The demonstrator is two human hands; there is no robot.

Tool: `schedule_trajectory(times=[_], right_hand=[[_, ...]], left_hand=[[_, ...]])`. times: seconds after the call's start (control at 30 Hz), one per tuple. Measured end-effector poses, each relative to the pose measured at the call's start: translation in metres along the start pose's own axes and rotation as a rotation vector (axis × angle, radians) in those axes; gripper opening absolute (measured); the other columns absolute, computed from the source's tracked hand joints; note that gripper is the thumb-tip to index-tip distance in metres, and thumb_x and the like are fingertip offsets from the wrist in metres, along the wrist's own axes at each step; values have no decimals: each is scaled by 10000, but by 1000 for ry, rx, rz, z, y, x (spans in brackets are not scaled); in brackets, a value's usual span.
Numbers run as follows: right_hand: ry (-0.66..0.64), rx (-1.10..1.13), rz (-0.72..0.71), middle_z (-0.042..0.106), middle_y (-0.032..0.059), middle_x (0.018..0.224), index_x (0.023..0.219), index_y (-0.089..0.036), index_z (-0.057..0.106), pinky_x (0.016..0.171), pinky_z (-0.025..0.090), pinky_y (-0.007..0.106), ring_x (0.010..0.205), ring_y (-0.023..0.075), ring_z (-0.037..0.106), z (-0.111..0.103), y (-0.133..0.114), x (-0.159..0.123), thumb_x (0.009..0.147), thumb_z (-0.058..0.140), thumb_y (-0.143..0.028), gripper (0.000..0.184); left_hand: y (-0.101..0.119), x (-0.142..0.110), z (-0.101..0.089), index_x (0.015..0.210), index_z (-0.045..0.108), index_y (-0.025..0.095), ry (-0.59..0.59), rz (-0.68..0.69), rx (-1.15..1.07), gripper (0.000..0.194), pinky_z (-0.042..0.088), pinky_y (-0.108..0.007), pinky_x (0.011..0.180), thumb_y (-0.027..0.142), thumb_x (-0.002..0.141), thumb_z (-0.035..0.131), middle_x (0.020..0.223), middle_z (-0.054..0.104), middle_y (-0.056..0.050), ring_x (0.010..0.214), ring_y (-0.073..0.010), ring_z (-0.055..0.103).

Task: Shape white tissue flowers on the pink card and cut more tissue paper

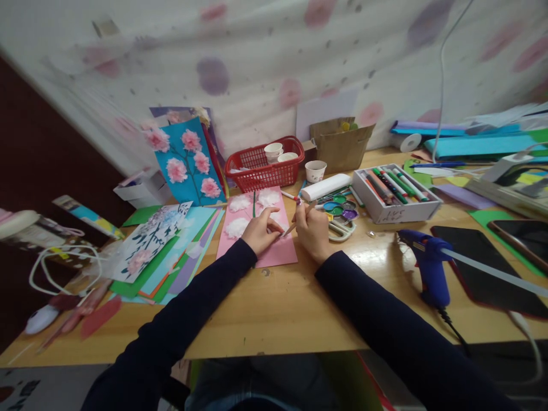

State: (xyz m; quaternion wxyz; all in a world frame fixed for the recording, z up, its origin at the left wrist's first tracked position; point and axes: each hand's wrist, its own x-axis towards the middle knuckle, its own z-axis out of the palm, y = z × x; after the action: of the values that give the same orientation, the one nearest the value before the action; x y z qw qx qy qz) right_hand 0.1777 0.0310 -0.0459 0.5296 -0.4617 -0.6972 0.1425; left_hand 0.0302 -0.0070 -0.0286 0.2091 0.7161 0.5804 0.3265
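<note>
A pink card (274, 257) lies on the table before me, with several fluffy white tufts (238, 228) and a thin dark green strip (254, 204) on it. My left hand (261, 231) rests on the card, fingers bent but apart, fingertips near the card's right side. My right hand (311, 231) is closed round a slim brown pencil (290, 230), its point down at the card beside my left fingertips. Whether a small piece lies under those fingertips I cannot make out. Scissors (342, 230) with pale handles lie just right of my right hand.
A paint palette (338, 208), paper cup (315, 170) and box of markers (396, 194) stand right and behind. Farther right are a blue glue gun (428, 262) and dark tablet (492, 268). Coloured paper (184, 274), a blue flower card (188, 165) and red basket (265, 165) are left and behind.
</note>
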Motion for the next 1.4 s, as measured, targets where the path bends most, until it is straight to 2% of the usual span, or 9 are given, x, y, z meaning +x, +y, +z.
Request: schedule_trajectory(times=[0.47, 0.7, 0.9, 1.0, 1.07, 1.17, 1.27, 1.33, 1.4], right_hand=[[-136, -137, -136, 531, 18, 501, 632, -194, 520, 494, 257, 249, 455, 127, 476, 5, 0, -2, 930, 301, -342, 398], [-139, -98, -117, 547, 24, 506, 632, -195, 524, 499, 281, 254, 464, 144, 512, 7, 1, -2, 924, 329, -336, 378], [2, 82, 22, 531, 1, 459, 570, -207, 522, 512, 343, 253, 444, 130, 507, 0, 0, 0, 922, 302, -372, 446], [68, 169, 122, 506, -8, 425, 544, -207, 519, 504, 360, 260, 428, 134, 506, -4, 0, 3, 910, 311, -388, 458], [103, 218, 185, 488, -14, 404, 532, -208, 515, 495, 365, 264, 417, 137, 501, -5, 0, 4, 902, 311, -407, 467], [126, 255, 240, 477, -18, 388, 535, -207, 513, 474, 360, 266, 395, 140, 489, -6, 0, 5, 895, 314, -448, 477], [121, 229, 255, 482, -13, 386, 527, -206, 504, 464, 351, 269, 380, 140, 474, -6, -1, 6, 892, 309, -473, 492], [118, 203, 244, 490, -6, 391, 521, -206, 499, 468, 348, 270, 387, 141, 475, -7, -2, 5, 892, 305, -486, 504], [119, 194, 233, 498, 0, 398, 516, -203, 499, 471, 350, 268, 396, 142, 479, -7, -4, 5, 888, 307, -507, 518]], left_hand=[[-1, 0, 0, 1160, 452, 167, -19, 21, 0, 541, 459, -251, 649, -13, 657, 537, 837, 726, -46, 769, -162, 668], [3, -9, -21, 1123, 494, 180, 51, 75, 58, 464, 449, -270, 698, 25, 687, 528, 841, 726, -36, 804, -164, 666], [-3, -31, -52, 1057, 544, 178, 115, 70, 124, 350, 462, -287, 721, 104, 716, 556, 846, 724, -39, 790, -171, 667], [-10, -45, -79, 999, 583, 181, 191, 7, 167, 279, 466, -301, 784, 152, 722, 566, 847, 719, -41, 819, -181, 665], [-17, -56, -103, 983, 600, 183, 306, -76, 199, 248, 463, -298, 802, 187, 740, 550, 826, 713, -37, 835, -185, 659], [-32, -73, -144, 997, 611, 176, 496, -225, 247, 258, 455, -239, 636, 235, 794, 463, 663, 655, -1, 657, -151, 625], [-52, -90, -175, 973, 626, 159, 603, -344, 286, 287, 372, -213, 481, 307, 793, 459, 459, 506, 49, 436, -124, 502], [-65, -99, -184, 918, 640, 155, 591, -410, 309, 282, 357, -219, 466, 339, 746, 513, 416, 474, 58, 405, -126, 476], [-78, -106, -182, 854, 657, 165, 490, -425, 339, 258, 385, -230, 509, 339, 688, 564, 452, 519, 46, 460, -136, 514]])
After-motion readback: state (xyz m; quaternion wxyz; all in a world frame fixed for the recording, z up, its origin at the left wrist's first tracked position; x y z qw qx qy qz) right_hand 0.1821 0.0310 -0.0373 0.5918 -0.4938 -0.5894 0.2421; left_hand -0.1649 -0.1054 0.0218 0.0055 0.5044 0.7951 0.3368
